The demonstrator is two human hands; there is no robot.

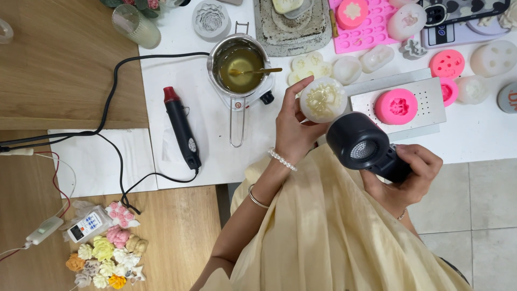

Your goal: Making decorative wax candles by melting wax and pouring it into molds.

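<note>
We hold a round white mould [323,99] in our left hand [293,132], above the white table [215,145]; the fingers [291,92] curl closed around its left rim, thumb below. Our right hand [412,175] grips a black hair dryer [363,146], fingers wrapped around its handle, nozzle just beside the mould's lower right edge. A pink mould [396,106] rests on a perforated tray [428,99] nearby.

Near the table's left edge: black heat gun [182,128], metal pot [239,68] of yellow liquid; pink mould [396,106] on white tray [431,97].
</note>
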